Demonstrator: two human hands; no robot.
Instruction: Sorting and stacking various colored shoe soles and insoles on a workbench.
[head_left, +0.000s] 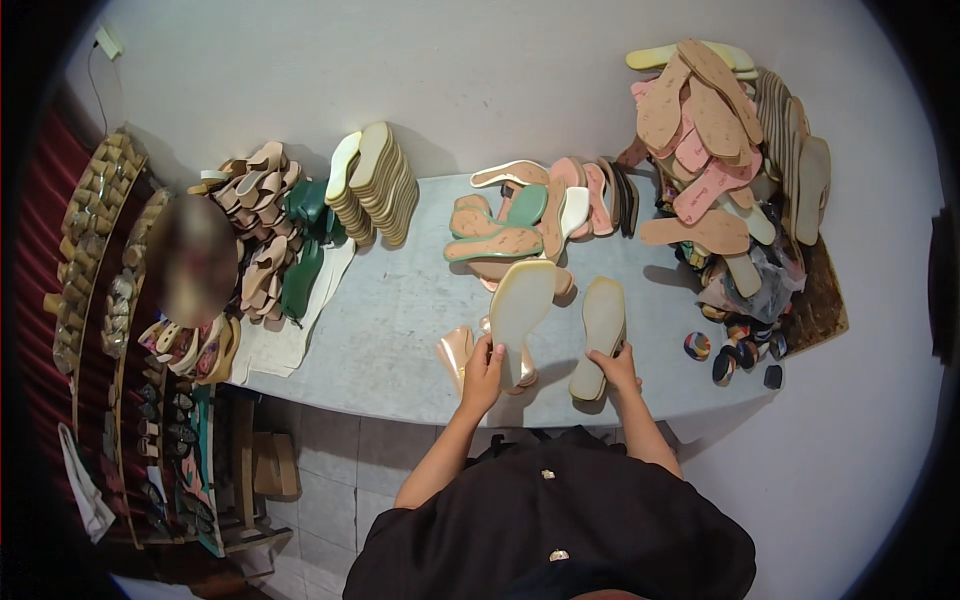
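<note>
My left hand [482, 374] is closed on the heel end of a pale grey shoe sole [523, 305] with a cream rim, held up over the table. In my right hand [617, 367] is a second pale sole [603, 312], gripped at its narrower part, thumb on top. The two soles are apart, side by side, with their toe ends pointing away from me. Shiny rose-gold shoe uppers [455, 352] lie on the table next to my left hand, partly hidden by the left sole.
Beyond the soles lies a pile of tan, pink and green insoles [495, 243]. Stacked soles [385, 190] stand farther left, near tan uppers [265, 275] and green ones [302, 280]. A tall insole heap [705, 120] fills the right end. Shoe racks [95, 240] line the left side.
</note>
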